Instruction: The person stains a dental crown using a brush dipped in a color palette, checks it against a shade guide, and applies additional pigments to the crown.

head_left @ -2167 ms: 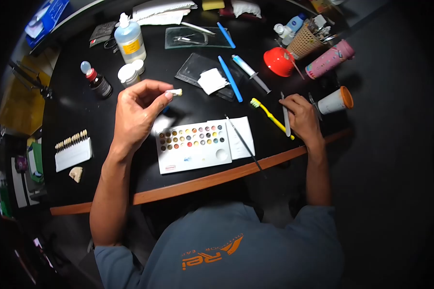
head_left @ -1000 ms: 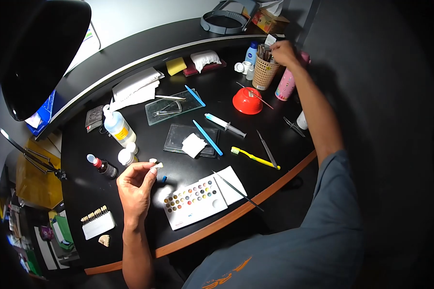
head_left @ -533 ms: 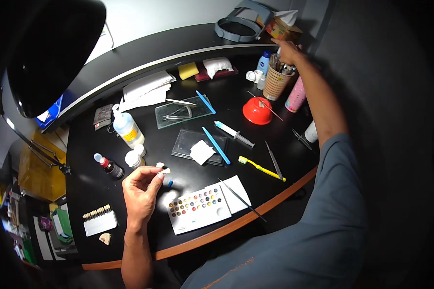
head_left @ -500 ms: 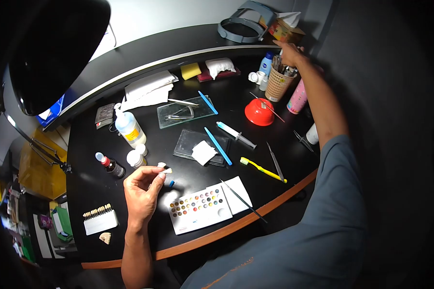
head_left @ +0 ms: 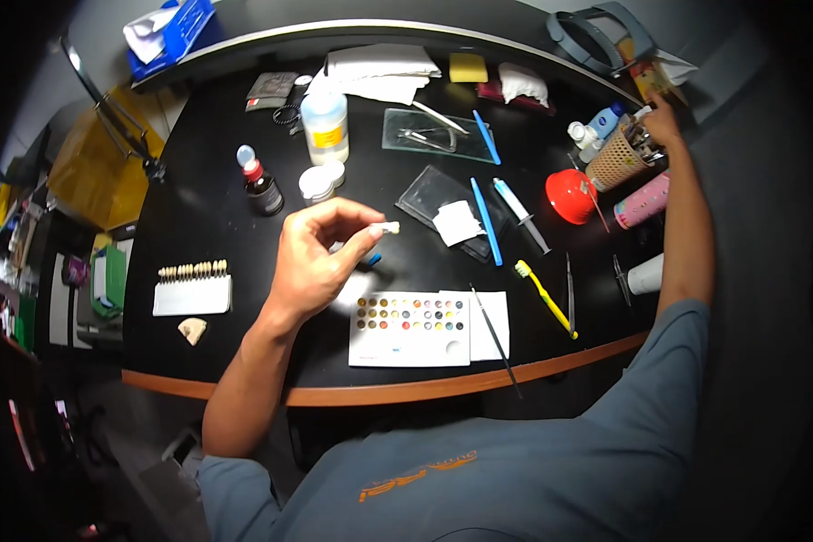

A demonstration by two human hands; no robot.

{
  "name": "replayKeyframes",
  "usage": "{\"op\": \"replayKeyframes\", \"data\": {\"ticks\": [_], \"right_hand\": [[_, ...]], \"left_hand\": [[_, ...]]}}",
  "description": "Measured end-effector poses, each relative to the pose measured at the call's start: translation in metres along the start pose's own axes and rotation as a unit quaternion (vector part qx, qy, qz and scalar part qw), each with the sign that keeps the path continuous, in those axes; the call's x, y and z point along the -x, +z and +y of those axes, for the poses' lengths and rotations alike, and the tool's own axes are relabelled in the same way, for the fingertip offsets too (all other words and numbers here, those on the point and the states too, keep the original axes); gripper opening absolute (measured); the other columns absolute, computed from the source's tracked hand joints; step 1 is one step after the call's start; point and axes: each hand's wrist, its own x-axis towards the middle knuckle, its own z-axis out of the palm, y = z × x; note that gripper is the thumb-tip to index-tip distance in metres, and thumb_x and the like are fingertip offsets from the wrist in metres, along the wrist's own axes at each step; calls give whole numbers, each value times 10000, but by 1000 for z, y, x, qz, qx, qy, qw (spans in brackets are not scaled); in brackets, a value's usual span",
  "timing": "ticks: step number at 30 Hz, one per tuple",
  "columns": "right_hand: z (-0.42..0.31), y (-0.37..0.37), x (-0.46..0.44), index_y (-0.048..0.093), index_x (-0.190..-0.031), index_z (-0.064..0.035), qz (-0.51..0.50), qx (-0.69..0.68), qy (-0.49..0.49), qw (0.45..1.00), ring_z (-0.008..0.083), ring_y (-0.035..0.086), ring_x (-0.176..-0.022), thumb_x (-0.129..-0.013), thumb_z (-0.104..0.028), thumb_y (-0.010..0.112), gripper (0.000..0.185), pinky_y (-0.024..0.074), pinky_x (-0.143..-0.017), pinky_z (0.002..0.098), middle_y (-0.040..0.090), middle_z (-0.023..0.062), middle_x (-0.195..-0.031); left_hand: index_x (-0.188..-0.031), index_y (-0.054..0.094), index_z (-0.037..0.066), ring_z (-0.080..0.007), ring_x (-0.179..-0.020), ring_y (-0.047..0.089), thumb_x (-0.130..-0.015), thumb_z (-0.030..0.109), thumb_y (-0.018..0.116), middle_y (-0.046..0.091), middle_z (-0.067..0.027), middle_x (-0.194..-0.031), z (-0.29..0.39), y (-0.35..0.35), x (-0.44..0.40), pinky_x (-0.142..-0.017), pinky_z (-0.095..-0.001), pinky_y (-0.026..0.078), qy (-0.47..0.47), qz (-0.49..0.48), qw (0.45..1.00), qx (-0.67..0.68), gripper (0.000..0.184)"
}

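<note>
Head view. Left hand (head_left: 323, 256), just left of centre: thumb and fingertips pinch a small white piece (head_left: 389, 228), frame centre, above the table (head_left: 199, 217). Palette (head_left: 411, 350) below centre; brush (head_left: 493, 331) just right of it, across paper (head_left: 499, 313). Right hand (head_left: 663, 125), upper right, at basket (head_left: 617, 161) top; cannot tell whether gripping.

Pale piece (head_left: 389, 228) in left grip (head_left: 319, 257), palette (head_left: 423, 350)

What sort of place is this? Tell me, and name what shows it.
Probably a dental laboratory: there is a rack of tooth-shaped shade tabs, a palette of small coloured wells, and a small pale piece pinched in the left hand.
</note>
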Motion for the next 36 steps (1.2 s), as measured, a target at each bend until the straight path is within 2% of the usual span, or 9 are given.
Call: {"op": "replayKeyframes", "data": {"ticks": [1, 6, 14, 20, 22, 23, 25, 32, 36], "right_hand": [[-3, -4, -2, 527, -1492, -53, 29, -20, 7, 999, 290, 717, -932, -783, -36, 624, 717, 525, -904, 375, 757, 172, -980], [-24, -67, 5, 383, -1582, -77, 140, -15, -52, 989, 129, 678, -808, -863, 26, 606, 761, 527, -733, 282, 742, 86, -877], [-135, -149, 135, 289, -1579, -8, 236, -298, -101, 919, 227, 710, -1013, -1013, -67, 646, 672, 554, -979, 339, 681, 170, -1137], [-232, -87, 332, 395, -1452, -21, 6, -553, -73, 830, 169, 646, -878, -998, -21, 614, 504, 576, -759, 291, 612, 131, -1101], [-252, -55, 393, 434, -1359, -37, -116, -668, -70, 732, 171, 649, -864, -994, 22, 578, 397, 583, -725, 289, 576, 137, -1081], [-261, -43, 419, 451, -1318, -38, -141, -699, -35, 701, 177, 658, -863, -992, 36, 566, 354, 589, -723, 298, 573, 144, -1077], [-271, -25, 460, 496, -1239, -34, -189, -746, 41, 637, 189, 675, -863, -992, 52, 552, 268, 600, -719, 312, 573, 158, -1082], [-280, -14, 531, 618, -1093, 48, -260, -802, 152, 515, 218, 681, -821, -967, 42, 547, 145, 609, -704, 337, 580, 178, -1019], [-278, -10, 550, 641, -1056, 56, -245, -815, 142, 506, 217, 679, -786, -949, 52, 564, 132, 613, -697, 335, 589, 179, -971]], "left_hand": [[-1020, 748, -11, -70, -785, 686, -922, 33, 764, 758, -47, -882, -6, 1, -1, -720, -230, 549, 15, 18, 999, 29, 108], [-1033, 747, -8, -77, -817, 687, -925, 18, 756, 766, -65, -928, -4, 1, -1, -757, -236, 552, 23, 10, 998, 62, 112], [-1082, 710, -5, -78, -849, 655, -925, 51, 773, 747, -93, -996, -11, -3, -3, -718, -216, 514, -29, -19, 983, 178, 178], [-1098, 707, 1, -75, -813, 626, -923, 55, 770, 720, -69, -944, -14, -1, -2, -677, -201, 469, -30, -21, 980, 195, 193], [-1102, 706, 2, -72, -816, 626, -926, 55, 766, 722, -66, -950, -15, -2, -3, -679, -198, 469, -33, -24, 979, 201, 194], [-1098, 719, -13, -103, -919, 687, -912, 2, 755, 751, -79, -1008, -13, -3, -3, -858, -245, 540, -43, -19, 977, 206, 190], [-1100, 724, 4, -73, -858, 662, -915, 30, 762, 747, -62, -973, -16, -2, -3, -768, -215, 514, -49, -7, 979, 198, 190], [-1117, 724, 14, -43, -809, 636, -928, 62, 761, 731, -23, -932, -17, 2, -1, -716, -178, 478, -52, 1, 981, 185, 198], [-1125, 725, 19, -33, -810, 635, -935, 65, 752, 738, -19, -950, -17, 0, -2, -706, -170, 473, -50, 5, 984, 172, 197]]}}
